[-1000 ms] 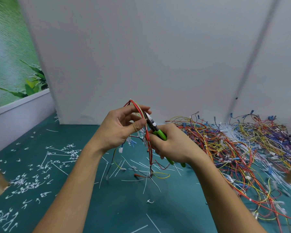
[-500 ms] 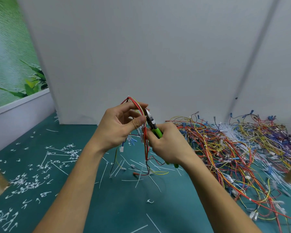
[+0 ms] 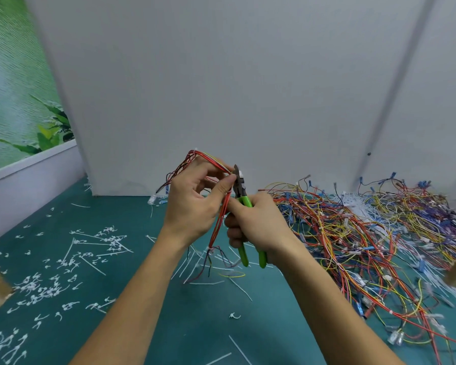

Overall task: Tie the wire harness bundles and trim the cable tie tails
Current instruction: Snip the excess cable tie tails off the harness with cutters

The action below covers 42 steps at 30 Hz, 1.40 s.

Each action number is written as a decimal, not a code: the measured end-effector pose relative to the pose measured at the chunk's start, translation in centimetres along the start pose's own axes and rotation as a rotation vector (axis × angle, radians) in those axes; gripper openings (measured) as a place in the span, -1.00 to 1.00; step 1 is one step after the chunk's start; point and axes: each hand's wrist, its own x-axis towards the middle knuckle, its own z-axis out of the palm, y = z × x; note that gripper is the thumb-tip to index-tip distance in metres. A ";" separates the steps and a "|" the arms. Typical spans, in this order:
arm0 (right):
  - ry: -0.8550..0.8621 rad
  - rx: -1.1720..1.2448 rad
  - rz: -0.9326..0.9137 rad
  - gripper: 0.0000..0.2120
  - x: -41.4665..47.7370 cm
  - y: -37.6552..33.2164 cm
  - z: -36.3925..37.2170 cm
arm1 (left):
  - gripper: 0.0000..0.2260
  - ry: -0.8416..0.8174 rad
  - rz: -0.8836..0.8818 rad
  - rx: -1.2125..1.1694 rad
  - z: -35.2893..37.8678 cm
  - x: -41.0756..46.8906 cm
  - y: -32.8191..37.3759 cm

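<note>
Teal surface (image 3: 169,325) under scattered clippings (image 3: 45,285)

Above it at centre, the left hand (image 3: 192,206) pinches a red wire bundle (image 3: 223,213), lifted off the surface. The right hand (image 3: 258,227) grips green-handled cutters (image 3: 240,185), tip just beside the bundle. At right lies a heap of loose wires (image 3: 366,233).

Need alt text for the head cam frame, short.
A person's left hand pinches a slim bundle of red and yellow wires while the right hand grips green-handled cutters, tip up beside the left thumb. A tangled pile of multicoloured wires lies right on the teal mat; white cut tie tails litter the left.
</note>
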 end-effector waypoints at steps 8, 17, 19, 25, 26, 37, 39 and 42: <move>0.073 0.256 0.134 -0.73 1.8 0.7 -2.7 | -0.87 0.111 -0.019 -0.104 -0.4 0.1 0.8; -0.163 -0.499 -0.178 -0.83 -0.3 -1.5 -5.4 | -0.89 -0.057 -0.172 -0.312 -1.7 0.7 0.7; -0.206 -0.531 -0.165 -0.82 -0.8 -1.8 -5.3 | -0.88 -0.082 -0.163 -0.332 -1.9 0.7 0.8; -0.230 -0.527 -0.159 -0.79 -1.3 -2.1 -4.5 | -0.83 -0.185 -0.171 -0.324 -2.1 0.6 0.8; -0.233 -0.523 -0.160 -0.78 -1.4 -2.1 -4.4 | -0.83 -0.197 -0.172 -0.325 -2.1 0.6 0.8; -0.216 -0.532 -0.166 -0.68 -1.6 -2.4 -4.1 | -0.84 -0.242 -0.163 -0.348 -2.0 0.6 0.8; -0.199 -0.551 -0.180 -0.64 -1.6 -2.4 -4.0 | -0.82 -0.243 -0.167 -0.346 -2.0 0.6 0.8; -0.168 -0.599 -0.198 -0.60 -1.6 -2.3 -3.9 | -0.82 -0.254 -0.165 -0.339 -2.1 0.6 0.8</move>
